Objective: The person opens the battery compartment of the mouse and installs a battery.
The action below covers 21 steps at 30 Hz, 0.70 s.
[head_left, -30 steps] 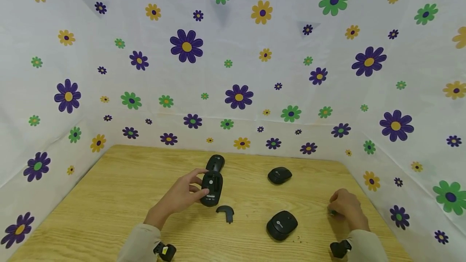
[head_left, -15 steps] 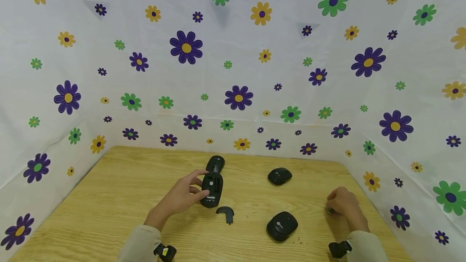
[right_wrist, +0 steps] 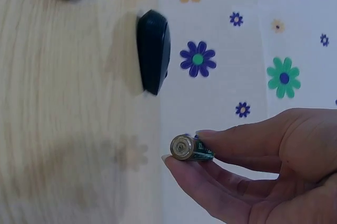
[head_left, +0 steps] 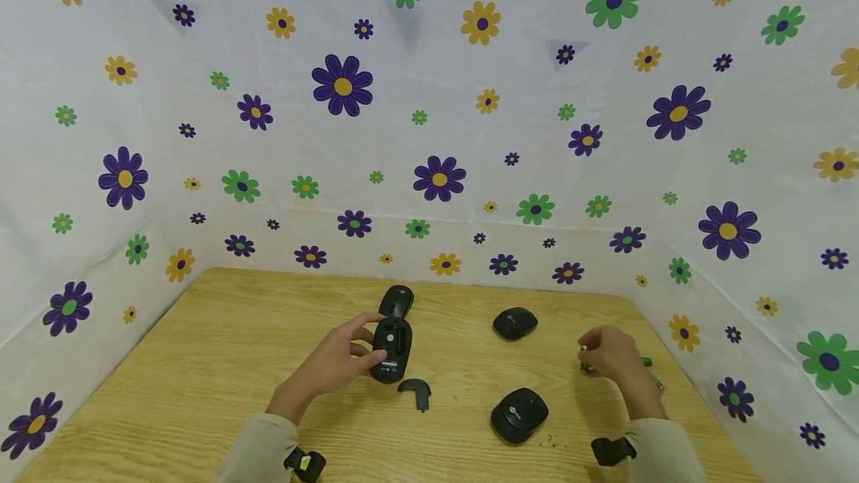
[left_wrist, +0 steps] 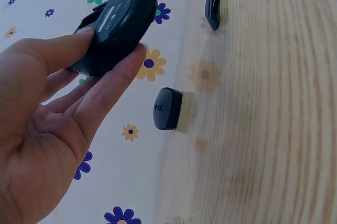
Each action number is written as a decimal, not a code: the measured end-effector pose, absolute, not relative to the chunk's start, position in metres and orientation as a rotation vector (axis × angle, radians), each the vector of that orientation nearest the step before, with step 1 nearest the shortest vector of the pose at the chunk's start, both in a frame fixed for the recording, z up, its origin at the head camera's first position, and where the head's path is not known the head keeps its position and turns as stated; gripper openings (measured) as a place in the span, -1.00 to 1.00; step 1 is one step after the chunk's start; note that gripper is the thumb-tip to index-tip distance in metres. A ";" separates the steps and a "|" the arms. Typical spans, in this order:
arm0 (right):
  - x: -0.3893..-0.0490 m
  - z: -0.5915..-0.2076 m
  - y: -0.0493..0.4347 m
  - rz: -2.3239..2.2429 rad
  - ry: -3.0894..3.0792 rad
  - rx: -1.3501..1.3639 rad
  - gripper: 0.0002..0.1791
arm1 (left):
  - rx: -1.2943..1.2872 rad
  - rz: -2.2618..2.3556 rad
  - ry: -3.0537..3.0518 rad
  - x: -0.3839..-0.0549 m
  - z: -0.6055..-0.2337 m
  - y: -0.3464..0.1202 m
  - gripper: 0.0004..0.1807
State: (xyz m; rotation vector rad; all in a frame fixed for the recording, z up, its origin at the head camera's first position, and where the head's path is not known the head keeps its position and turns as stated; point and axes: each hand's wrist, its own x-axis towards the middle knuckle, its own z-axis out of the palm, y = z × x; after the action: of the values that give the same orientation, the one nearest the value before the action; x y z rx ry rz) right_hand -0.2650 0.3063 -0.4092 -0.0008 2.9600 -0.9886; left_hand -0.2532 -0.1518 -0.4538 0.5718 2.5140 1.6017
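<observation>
My left hand holds a black computer mouse with its underside up and its battery slot uncovered. In the left wrist view, the thumb lies on the underside of that mouse and the fingers are beneath it. A loose dark battery cover lies on the table just right of it. Over at the right, my right hand pinches a green battery between thumb and fingers, its flat end showing in the right wrist view. More green batteries lie on the table behind that hand, partly hidden by it.
Another black mouse stands behind the held one. Two more mice, one farther back and one nearer, rest between the hands. Small dark crumbs lie near the closer mouse. Flowered cloth walls the wooden table.
My right hand has lifted and moved left, now with a battery in its fingers, uncovering batteries on the table. My left hand and its mouse stay nearly still.
</observation>
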 end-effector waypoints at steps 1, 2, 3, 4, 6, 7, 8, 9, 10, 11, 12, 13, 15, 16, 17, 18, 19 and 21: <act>-0.265 -0.408 0.303 -0.997 2.961 -0.006 -0.64 | 0.575 1.600 2.515 -0.253 -0.454 -0.152 -0.35; -0.265 -0.407 0.300 -0.997 2.969 -0.018 -0.65 | 0.579 1.602 2.513 -0.253 -0.453 -0.151 -0.35; -0.266 -0.406 0.297 -0.995 2.977 -0.033 -0.65 | 0.584 1.598 2.518 -0.253 -0.453 -0.151 -0.35; -0.266 -0.405 0.293 -1.005 2.980 -0.040 -0.66 | 0.588 1.597 2.518 -0.253 -0.453 -0.151 -0.35; -0.267 -0.403 0.286 -1.014 2.987 -0.058 -0.68 | 0.595 1.598 2.515 -0.252 -0.452 -0.151 -0.35; -0.267 -0.401 0.281 -1.025 2.988 -0.064 -0.69 | 0.597 1.596 2.514 -0.252 -0.451 -0.152 -0.35; -0.268 -0.400 0.277 -1.036 2.986 -0.075 -0.70 | 0.601 1.598 2.511 -0.251 -0.451 -0.152 -0.35; -0.268 -0.399 0.273 -1.046 2.984 -0.086 -0.71 | 0.600 1.598 2.510 -0.251 -0.450 -0.152 -0.35; -0.269 -0.397 0.269 -1.060 2.982 -0.089 -0.72 | 0.600 1.602 2.505 -0.250 -0.449 -0.152 -0.35; -0.269 -0.395 0.264 -1.066 2.982 -0.097 -0.72 | 0.599 1.602 2.504 -0.250 -0.449 -0.152 -0.35; -0.269 -0.393 0.260 -1.080 2.979 -0.100 -0.71 | 0.600 1.602 2.503 -0.249 -0.449 -0.152 -0.35; -0.270 -0.392 0.256 -1.091 2.978 -0.107 -0.71 | 0.600 1.603 2.501 -0.249 -0.449 -0.151 -0.35; -0.270 -0.390 0.248 -1.104 2.980 -0.119 -0.71 | 0.597 1.597 2.503 -0.250 -0.450 -0.150 -0.36; -0.270 -0.389 0.245 -1.110 2.981 -0.125 -0.71 | 0.597 1.594 2.505 -0.250 -0.451 -0.150 -0.36; -0.271 -0.388 0.241 -1.111 2.984 -0.140 -0.72 | 0.594 1.592 2.506 -0.250 -0.451 -0.149 -0.36; -0.271 -0.388 0.238 -1.116 2.985 -0.145 -0.72 | 0.601 1.592 2.505 -0.251 -0.452 -0.149 -0.35; -0.271 -0.388 0.234 -1.115 2.990 -0.154 -0.73 | 0.598 1.588 2.508 -0.251 -0.453 -0.149 -0.35; -0.272 -0.388 0.226 -1.125 2.994 -0.175 -0.74 | 0.594 1.587 2.510 -0.251 -0.454 -0.149 -0.35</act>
State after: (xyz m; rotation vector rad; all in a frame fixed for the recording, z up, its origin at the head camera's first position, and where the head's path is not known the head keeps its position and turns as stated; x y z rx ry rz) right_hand -0.2723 0.2261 -0.3878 -0.1748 2.9945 -1.1246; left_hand -0.2514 -0.1486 -0.4538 0.5939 2.5105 1.5873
